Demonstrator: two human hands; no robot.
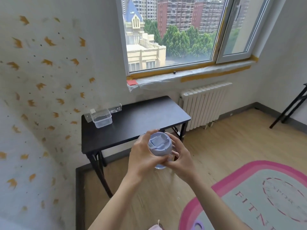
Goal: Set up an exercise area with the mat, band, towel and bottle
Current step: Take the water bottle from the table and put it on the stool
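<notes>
room: black rectangular folding table [132, 120] on wooden floor [224, 143]
bottle: pale lilac plastic lidded bottle [160, 143], upright, midair before table edge
left hand [141, 158]: fingers curled round bottle
right hand [181, 156]: fingers clamped on opposite side

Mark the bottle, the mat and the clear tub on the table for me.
bottle [159, 143]: head view, on its lilac lid.
mat [249, 181]: head view, on its grey-green middle.
clear tub [103, 122]: head view, on its front wall.
</notes>
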